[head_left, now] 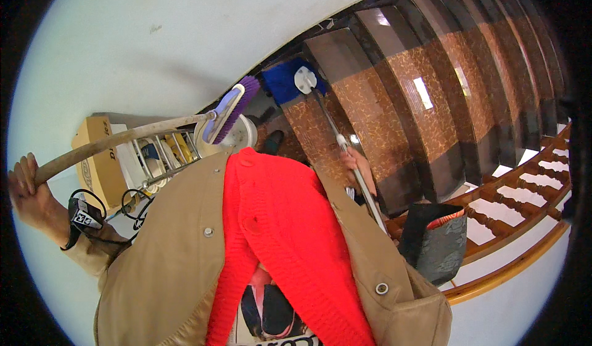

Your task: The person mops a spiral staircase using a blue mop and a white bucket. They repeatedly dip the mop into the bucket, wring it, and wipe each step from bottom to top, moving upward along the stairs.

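At the far left, my left hand (34,193) grips the end of a broom's wooden handle (120,135). The broom head (226,112), light purple with dark purple bristles, is raised over a white bucket (249,126) and partly covers it. My right hand (358,163) is closed around the metal pole (365,188) of a mop. A white round plate (305,80) joins that pole to a blue mop cloth (280,87), which lies on a brown marble-patterned stair by the wall.
Glossy stairs (393,77) run to the upper right beside a white wall (152,54). Along the right is a wooden balustrade (495,221), with a dark grey container (437,249) before it. A cardboard box (95,156) and metal ladder-like frame (159,156) stand at left.
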A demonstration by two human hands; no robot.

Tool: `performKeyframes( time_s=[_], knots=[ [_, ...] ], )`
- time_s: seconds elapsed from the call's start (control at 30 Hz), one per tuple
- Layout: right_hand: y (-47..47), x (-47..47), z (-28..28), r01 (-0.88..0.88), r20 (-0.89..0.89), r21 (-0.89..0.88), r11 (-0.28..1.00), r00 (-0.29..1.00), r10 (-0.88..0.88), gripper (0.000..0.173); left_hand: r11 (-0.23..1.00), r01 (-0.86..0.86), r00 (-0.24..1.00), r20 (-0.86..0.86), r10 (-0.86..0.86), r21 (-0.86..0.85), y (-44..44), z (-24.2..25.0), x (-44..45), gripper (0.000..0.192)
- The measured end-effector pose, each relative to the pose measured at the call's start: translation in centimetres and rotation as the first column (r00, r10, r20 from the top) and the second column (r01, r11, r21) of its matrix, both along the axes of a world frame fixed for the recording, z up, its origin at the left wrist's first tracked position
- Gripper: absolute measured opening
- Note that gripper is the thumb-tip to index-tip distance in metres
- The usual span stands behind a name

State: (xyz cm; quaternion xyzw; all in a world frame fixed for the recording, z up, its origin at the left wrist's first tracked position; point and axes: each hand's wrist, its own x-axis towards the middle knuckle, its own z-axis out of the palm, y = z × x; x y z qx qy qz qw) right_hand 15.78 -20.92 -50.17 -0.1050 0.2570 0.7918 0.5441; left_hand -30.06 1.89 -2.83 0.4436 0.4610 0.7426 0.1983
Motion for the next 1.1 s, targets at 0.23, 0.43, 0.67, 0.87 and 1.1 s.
performKeyframes(
  time_s=[0.23,0.43,0.67,0.87,1.1],
  knots=[
    [7.8,3.4,-1.9,0.066,0.095,-0.166,0.984,0.994,-0.050,0.021,1.000,-0.009,0.992,-0.125,0.011,0.023,-0.4,-0.1,2.0,0.028],
    [-1.1,1.0,0.1,-0.145,0.436,-0.058,0.988,0.887,0.156,0.023,0.999,0.042,0.992,-0.121,-0.039,0.018,-0.2,-0.3,1.2,0.029],
    [-5.5,0.5,4.0,0.035,0.399,-0.288,0.957,0.913,0.086,0.021,0.999,-0.032,0.996,-0.082,0.033,0.011,-0.2,-0.6,0.0,0.029],
    [4.1,0.6,1.6,-0.026,0.284,-0.119,0.993,0.957,0.059,0.016,0.902,0.429,0.901,-0.087,-0.424,0.046,0.9,0.4,-1.2,0.028],
    [4.1,-0.1,0.3,-0.150,0.425,-0.120,0.981,0.886,0.187,0.017,0.903,0.421,0.907,-0.036,-0.419,0.087,2.7,0.2,0.1,0.032]
  ],
)
